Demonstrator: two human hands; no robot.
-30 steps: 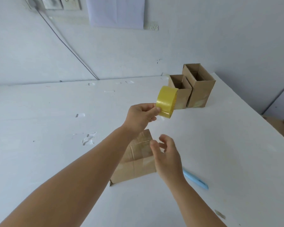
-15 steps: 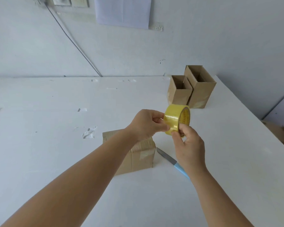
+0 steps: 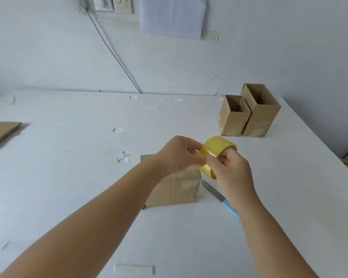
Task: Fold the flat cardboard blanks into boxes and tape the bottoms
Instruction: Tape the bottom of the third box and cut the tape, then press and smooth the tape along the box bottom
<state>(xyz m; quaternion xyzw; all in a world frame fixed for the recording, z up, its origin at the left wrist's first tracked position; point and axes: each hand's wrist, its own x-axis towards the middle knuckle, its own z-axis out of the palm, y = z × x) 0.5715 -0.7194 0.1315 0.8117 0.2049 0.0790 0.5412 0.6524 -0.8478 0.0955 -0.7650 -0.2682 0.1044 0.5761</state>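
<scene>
Head view: both hands hold a yellow tape roll (image 3: 215, 149) above a folded box (image 3: 175, 189) that stands bottom-up on the desk (image 3: 68, 177). Right hand (image 3: 232, 171) grips the roll with fingers through its core; left hand (image 3: 179, 155) pinches at the roll's face, apparently picking for the free end. Judged step: starting a strip for the box bottom, which already carries some clear tape. Next move calls for peeling the end loose and drawing it down onto the seam. A blue-handled knife (image 3: 219, 195) lies just beside the box. Two finished boxes (image 3: 249, 117) stand far right. No legible writing or brand seen.
</scene>
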